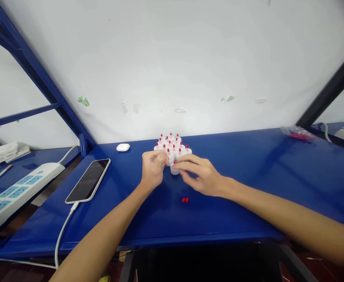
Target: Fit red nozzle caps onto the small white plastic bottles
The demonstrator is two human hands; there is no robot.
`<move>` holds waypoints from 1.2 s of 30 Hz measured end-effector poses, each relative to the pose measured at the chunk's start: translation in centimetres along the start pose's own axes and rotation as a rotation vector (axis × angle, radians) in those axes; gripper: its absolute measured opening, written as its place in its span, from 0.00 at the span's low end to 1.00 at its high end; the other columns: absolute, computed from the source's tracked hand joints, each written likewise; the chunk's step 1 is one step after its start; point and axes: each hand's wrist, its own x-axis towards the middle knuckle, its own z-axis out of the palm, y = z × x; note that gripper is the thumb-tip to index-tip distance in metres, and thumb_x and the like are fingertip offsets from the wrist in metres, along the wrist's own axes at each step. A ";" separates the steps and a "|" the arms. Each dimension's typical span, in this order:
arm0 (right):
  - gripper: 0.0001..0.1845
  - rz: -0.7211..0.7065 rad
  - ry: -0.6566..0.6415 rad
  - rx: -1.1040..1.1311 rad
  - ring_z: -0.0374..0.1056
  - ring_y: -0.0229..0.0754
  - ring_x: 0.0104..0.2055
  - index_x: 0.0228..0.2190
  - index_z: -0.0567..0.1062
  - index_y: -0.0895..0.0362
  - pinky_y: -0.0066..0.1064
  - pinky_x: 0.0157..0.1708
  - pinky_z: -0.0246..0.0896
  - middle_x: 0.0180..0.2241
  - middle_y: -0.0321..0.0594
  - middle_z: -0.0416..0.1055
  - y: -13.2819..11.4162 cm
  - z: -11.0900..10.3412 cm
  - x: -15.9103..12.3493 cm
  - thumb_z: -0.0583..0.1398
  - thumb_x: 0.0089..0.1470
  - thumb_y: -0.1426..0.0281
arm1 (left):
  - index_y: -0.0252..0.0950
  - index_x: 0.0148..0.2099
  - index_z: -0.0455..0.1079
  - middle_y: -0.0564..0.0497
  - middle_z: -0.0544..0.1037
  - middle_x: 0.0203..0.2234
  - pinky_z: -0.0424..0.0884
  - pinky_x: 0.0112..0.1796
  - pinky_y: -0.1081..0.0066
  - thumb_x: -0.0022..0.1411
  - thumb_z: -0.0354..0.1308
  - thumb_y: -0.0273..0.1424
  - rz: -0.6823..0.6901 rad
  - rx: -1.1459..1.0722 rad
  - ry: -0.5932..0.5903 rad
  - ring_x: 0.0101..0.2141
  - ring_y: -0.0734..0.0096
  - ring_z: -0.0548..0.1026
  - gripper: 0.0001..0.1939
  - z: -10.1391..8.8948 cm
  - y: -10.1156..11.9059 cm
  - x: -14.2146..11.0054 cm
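Observation:
A cluster of small white bottles with red caps stands on the blue table, near the wall. My left hand is closed in front of the cluster's left side. A bit of reddish colour shows at its fingertips, but what it grips is hidden. My right hand reaches in from the right, its fingertips closed at the top of one small white bottle. That bottle stands upright, nearest to me, with a red tip showing. Two loose red caps lie together on the table below my right hand.
On the left a phone lies with a white charging cable plugged in. Behind it sits a white earbud case. A power strip rests beyond the left edge. A clear plastic bag with red contents lies at the back right.

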 end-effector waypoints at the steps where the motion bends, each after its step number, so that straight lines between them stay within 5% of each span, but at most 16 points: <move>1: 0.15 -0.043 -0.032 -0.030 0.74 0.41 0.45 0.47 0.76 0.56 0.34 0.41 0.73 0.48 0.47 0.75 -0.2 0.0 0.1 0.56 0.61 0.78 | 0.35 0.17 0.63 0.54 0.64 0.13 0.56 0.22 0.72 0.62 0.52 0.38 0.009 0.019 -0.011 0.17 0.77 0.61 0.22 0.0 0.1 0.0; 6: 0.22 -0.100 -0.122 -0.162 0.60 0.50 0.65 0.56 0.70 0.54 0.49 0.57 0.64 0.61 0.52 0.64 -0.6 0.1 0.1 0.56 0.61 0.77 | 0.35 0.24 0.62 0.56 0.65 0.16 0.57 0.21 0.74 0.61 0.56 0.39 0.004 -0.017 -0.030 0.18 0.78 0.60 0.17 0.3 0.2 -0.2; 16: 0.24 0.005 -0.219 -0.183 0.55 0.52 0.66 0.60 0.68 0.54 0.50 0.60 0.56 0.60 0.46 0.69 -0.7 0.0 -0.5 0.53 0.64 0.75 | 0.35 0.33 0.66 0.58 0.63 0.16 0.57 0.18 0.75 0.64 0.53 0.48 -0.067 -0.064 -0.212 0.15 0.77 0.60 0.20 0.5 -0.3 -0.3; 29: 0.28 -0.048 -0.332 -0.283 0.49 0.57 0.70 0.64 0.63 0.58 0.54 0.61 0.52 0.67 0.47 0.59 -1.0 -0.1 -0.2 0.52 0.63 0.74 | 0.40 0.39 0.57 0.63 0.58 0.15 0.53 0.17 0.76 0.64 0.52 0.42 -0.045 -0.003 -0.195 0.14 0.78 0.55 0.13 0.2 1.1 -0.2; 36: 0.29 0.046 -0.021 -0.139 0.62 0.49 0.64 0.63 0.64 0.54 0.49 0.60 0.58 0.60 0.47 0.69 0.2 0.0 -0.3 0.54 0.62 0.76 | 0.38 0.38 0.59 0.58 0.66 0.20 0.62 0.23 0.75 0.69 0.46 0.49 -0.034 -0.019 -0.204 0.20 0.76 0.63 0.19 -0.8 -0.4 0.8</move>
